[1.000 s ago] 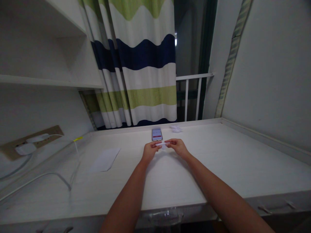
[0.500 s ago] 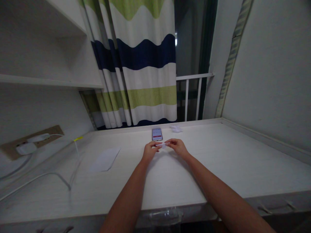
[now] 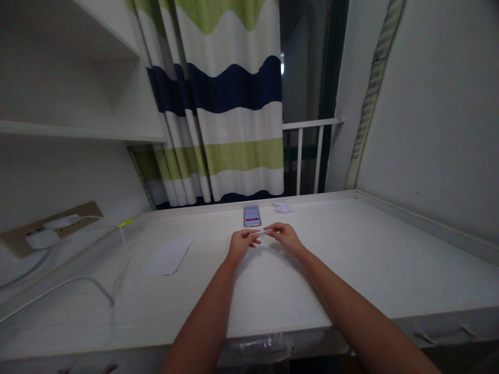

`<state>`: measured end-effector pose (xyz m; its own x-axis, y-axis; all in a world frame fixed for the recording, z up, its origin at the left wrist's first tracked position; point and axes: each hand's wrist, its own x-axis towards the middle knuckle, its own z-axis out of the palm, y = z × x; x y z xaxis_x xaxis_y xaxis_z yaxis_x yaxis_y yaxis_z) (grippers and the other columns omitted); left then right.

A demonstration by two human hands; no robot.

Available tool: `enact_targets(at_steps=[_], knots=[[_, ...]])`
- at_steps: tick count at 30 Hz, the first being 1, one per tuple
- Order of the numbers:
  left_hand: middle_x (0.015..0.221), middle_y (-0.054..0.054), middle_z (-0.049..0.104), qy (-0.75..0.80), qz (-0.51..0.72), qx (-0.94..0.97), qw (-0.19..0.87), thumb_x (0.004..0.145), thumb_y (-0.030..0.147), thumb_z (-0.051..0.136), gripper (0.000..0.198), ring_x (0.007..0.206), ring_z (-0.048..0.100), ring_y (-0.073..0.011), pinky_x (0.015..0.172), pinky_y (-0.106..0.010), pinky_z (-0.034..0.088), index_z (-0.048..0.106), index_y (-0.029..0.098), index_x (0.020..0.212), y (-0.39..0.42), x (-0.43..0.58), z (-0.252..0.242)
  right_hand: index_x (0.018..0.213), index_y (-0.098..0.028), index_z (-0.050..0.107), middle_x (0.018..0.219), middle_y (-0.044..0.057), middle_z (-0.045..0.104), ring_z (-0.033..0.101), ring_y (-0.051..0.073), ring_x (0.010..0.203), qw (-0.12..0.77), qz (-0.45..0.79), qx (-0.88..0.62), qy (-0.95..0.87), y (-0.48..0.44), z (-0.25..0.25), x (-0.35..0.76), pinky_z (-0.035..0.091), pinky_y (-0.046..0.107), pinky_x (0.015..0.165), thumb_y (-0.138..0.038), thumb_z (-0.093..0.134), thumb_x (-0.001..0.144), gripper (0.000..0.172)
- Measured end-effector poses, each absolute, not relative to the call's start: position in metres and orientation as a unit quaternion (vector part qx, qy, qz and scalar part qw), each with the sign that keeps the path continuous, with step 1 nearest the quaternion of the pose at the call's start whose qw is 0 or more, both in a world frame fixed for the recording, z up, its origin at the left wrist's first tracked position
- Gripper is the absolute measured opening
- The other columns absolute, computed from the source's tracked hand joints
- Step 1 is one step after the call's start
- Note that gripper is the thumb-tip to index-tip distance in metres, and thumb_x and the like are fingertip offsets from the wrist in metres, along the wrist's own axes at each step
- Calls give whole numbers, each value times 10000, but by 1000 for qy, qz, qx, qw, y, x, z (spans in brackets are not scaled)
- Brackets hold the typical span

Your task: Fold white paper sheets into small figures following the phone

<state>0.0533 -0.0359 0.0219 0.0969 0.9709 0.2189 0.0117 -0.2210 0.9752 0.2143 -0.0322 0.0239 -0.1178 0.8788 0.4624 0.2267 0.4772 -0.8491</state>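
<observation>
A small folded piece of white paper (image 3: 262,232) is held between both hands above the white desk (image 3: 280,291). My left hand (image 3: 242,244) pinches its left end, with the lower fingers partly spread beneath. At its right end, the fingertips of my right hand (image 3: 284,235) are closed on the same paper. Just beyond the hands lies a phone (image 3: 252,216) with its screen lit. Crumpled or folded white paper (image 3: 282,208) rests behind and to the right of the phone.
A stack of white sheets (image 3: 169,256) lies on the left of the desk. White cables (image 3: 89,279) run along the left side from plugs (image 3: 42,238) on the wall. A striped curtain (image 3: 241,122) hangs behind the desk.
The part of the paper hanging below the fingers has gone up, so the piece looks flatter and narrower. The fingers of my left hand have shifted slightly; the arms stay in place.
</observation>
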Motion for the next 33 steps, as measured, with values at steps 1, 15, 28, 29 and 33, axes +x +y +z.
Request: enact_targets(at_steps=[1, 15, 28, 29, 33], knots=[[633, -50, 651, 415, 524, 573, 473, 556, 249, 668, 234, 547, 600, -137, 481, -210, 445, 660, 117, 749, -36, 54, 22, 750, -153, 666, 642, 27, 629, 520, 119, 571, 525, 314, -410, -676, -32, 24, 214, 395, 239, 547, -306, 605, 614, 214], [742, -72, 667, 380, 554, 512, 535, 572, 277, 683, 279, 662, 627, -162, 674, -296, 510, 642, 102, 785, -36, 54, 22, 736, -144, 657, 660, 37, 656, 617, 155, 633, 557, 518, -345, -550, -32, 23, 211, 507, 299, 648, -347, 699, 514, 303], [639, -39, 652, 365, 553, 517, 542, 542, 296, 695, 267, 608, 621, -149, 639, -275, 499, 629, 109, 720, -40, 54, 25, 640, -143, 637, 580, 10, 628, 605, 133, 548, 556, 525, -344, -546, -34, 27, 210, 498, 264, 575, -356, 701, 496, 265], [637, -38, 651, 363, 552, 517, 544, 539, 298, 697, 269, 608, 621, -149, 640, -276, 498, 628, 108, 717, -40, 54, 26, 643, -143, 638, 580, 10, 628, 605, 133, 548, 555, 525, -344, -546, -34, 27, 210, 499, 265, 576, -355, 701, 498, 265], [660, -52, 655, 366, 552, 511, 548, 529, 299, 704, 281, 623, 622, -159, 652, -284, 498, 636, 100, 715, -41, 54, 27, 653, -137, 647, 603, 21, 641, 613, 137, 572, 555, 523, -345, -547, -35, 27, 210, 505, 258, 589, -343, 701, 512, 256]])
